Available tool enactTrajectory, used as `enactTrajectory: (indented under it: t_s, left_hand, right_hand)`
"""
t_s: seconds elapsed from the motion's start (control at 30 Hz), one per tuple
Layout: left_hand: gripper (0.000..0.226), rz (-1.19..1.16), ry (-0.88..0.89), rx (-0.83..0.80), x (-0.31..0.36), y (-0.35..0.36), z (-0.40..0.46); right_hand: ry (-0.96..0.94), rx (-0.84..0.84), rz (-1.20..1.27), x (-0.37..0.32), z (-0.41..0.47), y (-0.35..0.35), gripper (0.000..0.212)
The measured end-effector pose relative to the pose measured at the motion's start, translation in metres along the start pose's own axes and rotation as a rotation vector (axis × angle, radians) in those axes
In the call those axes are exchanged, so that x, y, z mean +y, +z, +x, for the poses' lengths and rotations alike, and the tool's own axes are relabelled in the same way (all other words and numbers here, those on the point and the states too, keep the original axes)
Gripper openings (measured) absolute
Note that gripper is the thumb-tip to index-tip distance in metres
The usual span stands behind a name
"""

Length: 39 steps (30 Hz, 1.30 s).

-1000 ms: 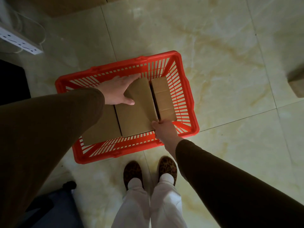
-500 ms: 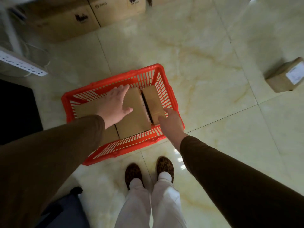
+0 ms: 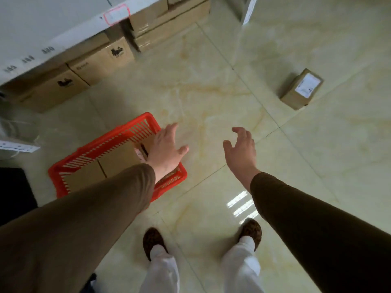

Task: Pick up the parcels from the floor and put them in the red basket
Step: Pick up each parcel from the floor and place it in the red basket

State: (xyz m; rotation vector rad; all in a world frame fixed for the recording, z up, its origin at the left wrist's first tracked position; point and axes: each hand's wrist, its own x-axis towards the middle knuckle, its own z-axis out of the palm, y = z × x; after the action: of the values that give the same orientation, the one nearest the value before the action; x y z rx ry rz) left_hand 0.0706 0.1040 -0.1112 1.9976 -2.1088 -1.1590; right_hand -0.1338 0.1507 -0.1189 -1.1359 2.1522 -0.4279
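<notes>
The red basket stands on the tiled floor at the left, with brown cardboard parcels lying flat inside it. My left hand hovers over the basket's right end, fingers spread, holding nothing. My right hand is out over bare floor to the right of the basket, fingers apart and empty. A small brown parcel with a white label lies on the floor at the far right, well beyond my right hand.
Large cardboard boxes are stacked under a white shelf at the back left. A white power strip and a dark mat lie at the left. My feet stand on open floor below the basket.
Both hands let go of the parcels and lifted out of the basket. My view swung up and to the right, so the labelled parcel on the floor came into sight. My right foot stepped out.
</notes>
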Motion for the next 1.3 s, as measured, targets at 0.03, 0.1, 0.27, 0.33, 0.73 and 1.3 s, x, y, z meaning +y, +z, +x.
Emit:
enactTrajectory:
  t_s: [0.03,0.1,0.27,0.33,0.73,1.3]
  left_hand:
    - [0.078,-0.001,0.001,-0.009,0.015,0.007,0.003]
    - [0.079,0.009,0.026,-0.013,0.051,0.031,0.010]
    - [0.081,-0.028,0.014,-0.050,0.138,0.088,0.012]
    - [0.082,-0.055,0.030,-0.075,0.170,0.105,0.013]
    - [0.079,-0.152,-0.028,-0.115,0.262,0.130,0.092]
    - [0.078,-0.231,-0.194,-0.100,0.421,0.225,0.196]
  right_hand:
    - [0.002,-0.002,-0.004,0.010,0.003,-0.013,0.046]
    - [0.009,-0.019,-0.023,0.037,0.011,-0.047,0.046]
    - [0.045,-0.033,-0.017,0.102,0.031,-0.130,0.046]
    - [0.066,-0.013,-0.008,0.121,0.044,-0.158,0.044]
    - [0.138,0.002,0.037,0.151,0.147,-0.224,0.049]
    - [0.100,-0.147,-0.003,0.249,0.314,-0.339,0.050]
